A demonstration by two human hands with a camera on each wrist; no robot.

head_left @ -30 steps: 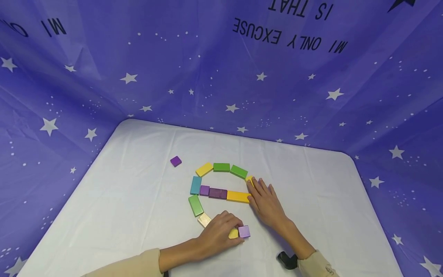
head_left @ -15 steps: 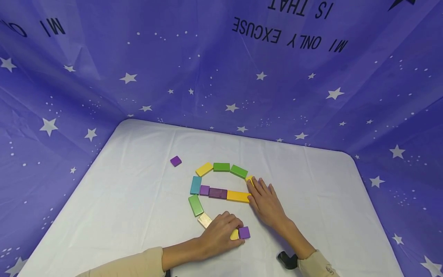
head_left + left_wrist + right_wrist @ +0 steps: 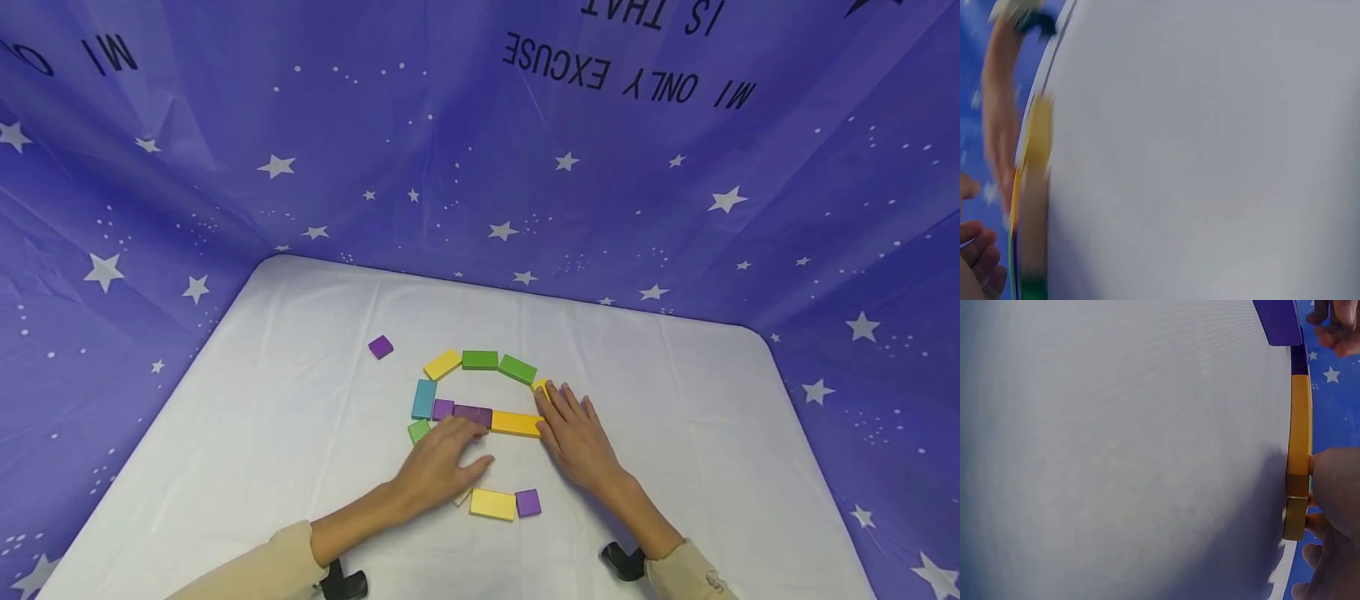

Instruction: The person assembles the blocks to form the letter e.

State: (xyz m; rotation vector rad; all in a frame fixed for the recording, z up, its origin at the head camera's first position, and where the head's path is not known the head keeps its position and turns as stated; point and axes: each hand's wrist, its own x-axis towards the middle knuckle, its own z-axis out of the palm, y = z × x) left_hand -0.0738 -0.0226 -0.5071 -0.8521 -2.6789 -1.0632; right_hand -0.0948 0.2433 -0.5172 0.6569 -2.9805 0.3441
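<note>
My left hand (image 3: 435, 467) hovers over the lower left of an e-shaped row of blocks, its fingers loosely bent around nothing. It partly covers a green block (image 3: 419, 431), a dark purple block (image 3: 472, 415) and a pale wooden block (image 3: 462, 497). Just right of it lie a yellow block (image 3: 492, 504) and a purple cube (image 3: 528, 502), end to end. My right hand (image 3: 581, 437) lies with fairly straight fingers against the long orange-yellow block (image 3: 516, 424) and a smaller yellow block (image 3: 539, 387), hiding their right parts. The left wrist view is blurred.
The curve continues with a blue block (image 3: 423, 399), a yellow block (image 3: 442, 365) and two green blocks (image 3: 480, 360). A purple cube (image 3: 444, 409) sits inside it. Another purple cube (image 3: 381, 347) lies apart at upper left. Starry blue cloth (image 3: 480, 167) surrounds the white table (image 3: 675, 400).
My left hand has let go of the yellow block at the bottom and moved up and left, uncovering that block. My right hand has stayed in place.
</note>
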